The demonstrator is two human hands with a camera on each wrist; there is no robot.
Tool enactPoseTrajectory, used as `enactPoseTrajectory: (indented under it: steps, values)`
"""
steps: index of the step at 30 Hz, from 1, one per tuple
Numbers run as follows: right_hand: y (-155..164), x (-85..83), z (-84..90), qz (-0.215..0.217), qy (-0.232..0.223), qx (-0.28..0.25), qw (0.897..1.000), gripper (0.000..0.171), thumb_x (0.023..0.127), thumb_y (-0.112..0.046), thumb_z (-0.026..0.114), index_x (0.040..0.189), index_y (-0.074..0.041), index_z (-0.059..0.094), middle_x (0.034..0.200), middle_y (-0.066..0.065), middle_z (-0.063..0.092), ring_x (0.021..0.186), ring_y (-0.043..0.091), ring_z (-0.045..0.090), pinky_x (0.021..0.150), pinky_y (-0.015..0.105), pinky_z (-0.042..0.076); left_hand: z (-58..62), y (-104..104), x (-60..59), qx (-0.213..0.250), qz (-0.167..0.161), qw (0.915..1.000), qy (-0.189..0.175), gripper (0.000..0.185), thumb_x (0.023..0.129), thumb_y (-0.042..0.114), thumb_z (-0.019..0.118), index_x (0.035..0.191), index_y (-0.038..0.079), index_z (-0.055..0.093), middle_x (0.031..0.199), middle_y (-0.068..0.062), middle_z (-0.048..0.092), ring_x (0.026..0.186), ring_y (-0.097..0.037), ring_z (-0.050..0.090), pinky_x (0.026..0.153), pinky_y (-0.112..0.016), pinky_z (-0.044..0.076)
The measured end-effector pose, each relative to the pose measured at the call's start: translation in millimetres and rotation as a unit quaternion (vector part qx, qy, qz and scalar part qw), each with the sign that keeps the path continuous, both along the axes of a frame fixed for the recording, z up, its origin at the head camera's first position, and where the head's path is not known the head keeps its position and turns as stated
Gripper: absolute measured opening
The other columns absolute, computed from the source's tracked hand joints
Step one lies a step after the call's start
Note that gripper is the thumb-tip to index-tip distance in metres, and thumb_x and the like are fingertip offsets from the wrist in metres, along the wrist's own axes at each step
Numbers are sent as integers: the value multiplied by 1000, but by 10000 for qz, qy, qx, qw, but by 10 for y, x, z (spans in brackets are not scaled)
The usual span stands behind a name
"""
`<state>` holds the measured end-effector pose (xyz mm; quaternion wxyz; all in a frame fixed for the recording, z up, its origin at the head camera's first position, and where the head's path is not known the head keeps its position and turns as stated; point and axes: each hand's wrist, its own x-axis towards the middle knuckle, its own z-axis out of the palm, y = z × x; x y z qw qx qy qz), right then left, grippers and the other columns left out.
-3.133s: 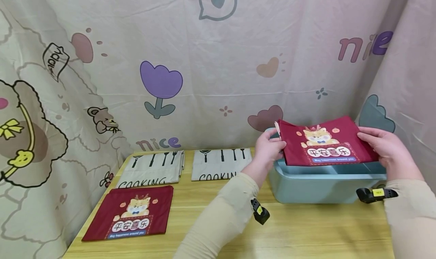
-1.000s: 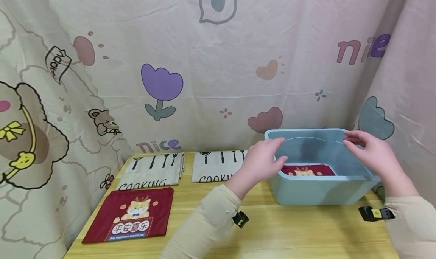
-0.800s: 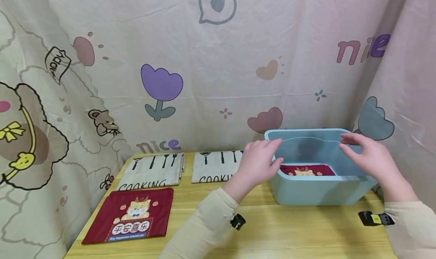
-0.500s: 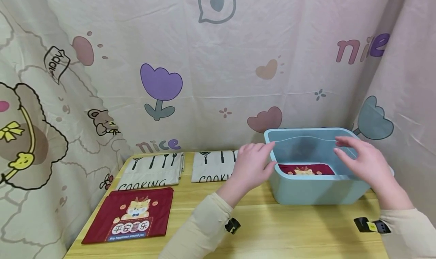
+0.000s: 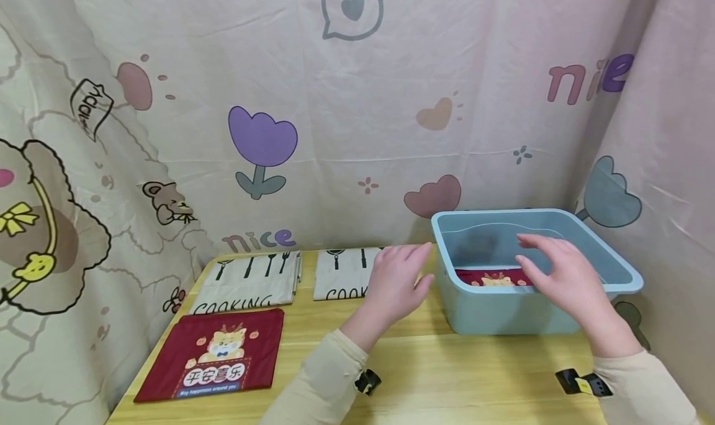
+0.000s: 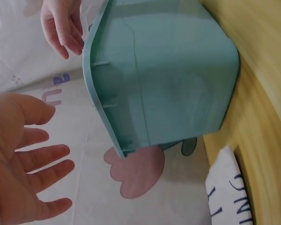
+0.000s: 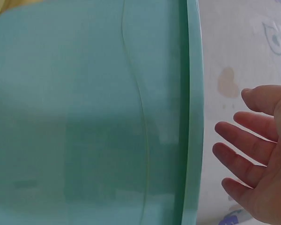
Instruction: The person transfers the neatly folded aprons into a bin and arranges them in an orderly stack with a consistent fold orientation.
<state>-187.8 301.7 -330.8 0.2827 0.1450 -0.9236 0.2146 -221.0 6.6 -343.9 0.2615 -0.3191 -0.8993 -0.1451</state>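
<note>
A light blue plastic bin [image 5: 525, 313] stands at the right end of a wooden table [image 5: 475, 375], before a printed curtain backdrop [image 5: 357, 102]. Inside the bin, a folded red cloth [image 5: 491, 279] with a cartoon print lies flat on the bottom, partly hidden by the near wall. The left hand [image 5: 393, 282] hovers just left of the bin's rim, fingers spread and relaxed, grasping nothing. The right hand [image 5: 558, 276] hangs over the bin's near edge, fingers likewise extended and empty. On the table's left portion lie a second red printed cloth [image 5: 215, 350] and two cream cloths [image 5: 251, 276] lettered "COOKING", side by side.
</note>
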Motion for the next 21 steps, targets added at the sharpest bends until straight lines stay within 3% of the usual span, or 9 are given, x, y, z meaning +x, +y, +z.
enactPoseTrajectory:
  steps: [21]
  values:
    - [-780,-32,-125,979,704,-363,9920,45,80,-3,79,123,-1,65,120,17,65,113,37,55,92,56,45,-210,-713,-85,648,183,9976,178,54,87,22,76,136,7,58,126,-11,63,117,-31,57,97,-55,44]
